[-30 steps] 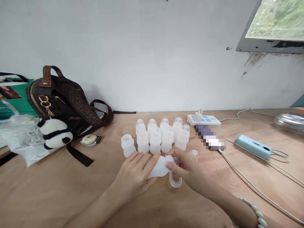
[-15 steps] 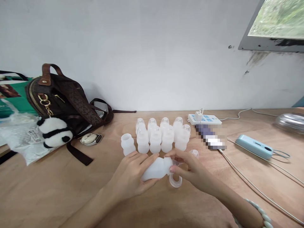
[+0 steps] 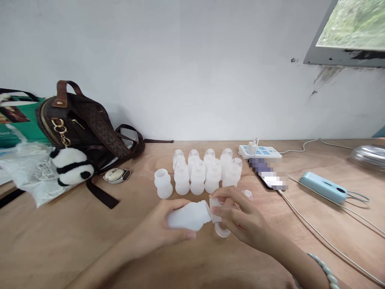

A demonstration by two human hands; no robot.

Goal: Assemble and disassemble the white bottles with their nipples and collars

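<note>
My left hand (image 3: 156,228) is wrapped round a frosted white baby bottle (image 3: 187,216), tilted on its side with its threaded neck bare and facing right. Just off that neck, my right hand (image 3: 246,216) pinches a translucent screw collar (image 3: 215,209); whatever sits in the collar is mostly behind the fingers. Below it lies a clear ring (image 3: 222,231) on the table. A small clear piece (image 3: 248,194) shows beyond my right hand. Several bottles with clear domed caps (image 3: 197,178) stand upright in two rows. Left of them an uncapped bottle (image 3: 164,184) stands upright.
On the left are a brown backpack (image 3: 81,124), a panda plush (image 3: 73,166), a plastic bag (image 3: 33,172) and a mouse (image 3: 113,175). To the right lie a power strip (image 3: 270,152), a phone (image 3: 270,178), a blue power bank (image 3: 323,186) and a white cable (image 3: 313,233).
The collar has come off the bottle's neck, leaving a gap and showing the threads. My left hand has drawn the bottle slightly left; my right hand keeps the collar.
</note>
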